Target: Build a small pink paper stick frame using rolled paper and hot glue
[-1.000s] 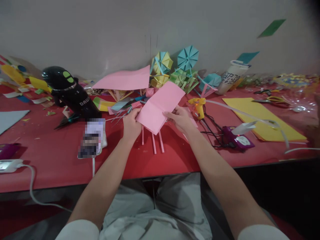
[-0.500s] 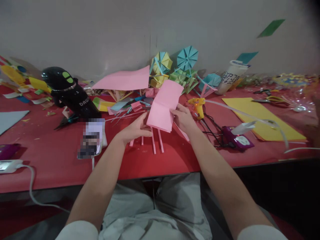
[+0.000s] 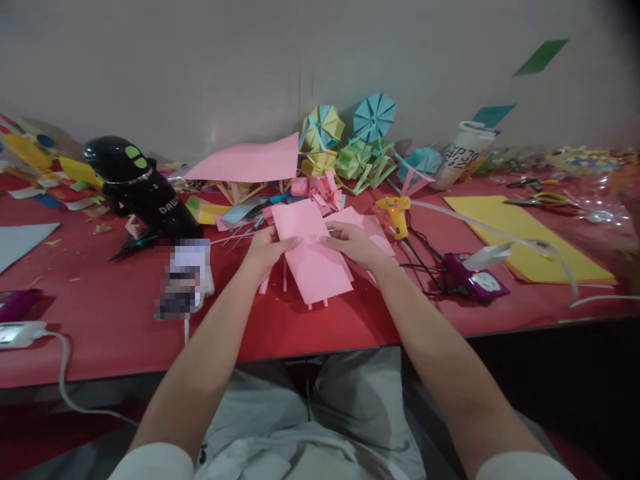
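Note:
A folded pink paper sheet (image 3: 313, 257) lies nearly flat on the red table (image 3: 100, 300), over several thin pink paper strips (image 3: 285, 275). My left hand (image 3: 265, 248) grips the sheet's left edge with thumb on top. My right hand (image 3: 350, 243) pinches its upper right edge, fingers closed on the paper. Both hands meet over the sheet's far half.
A black bottle-like object (image 3: 143, 193) and a phone (image 3: 185, 277) lie to the left. A yellow glue gun (image 3: 396, 213), black cables, a purple device (image 3: 475, 280) and a yellow sheet (image 3: 525, 240) sit to the right. Folded paper fans (image 3: 373, 117) and another pink sheet (image 3: 250, 160) stand at the back.
The pink sheet was held up and tilted; both hands have brought it down flat over the pink strips on the table, nearer to me.

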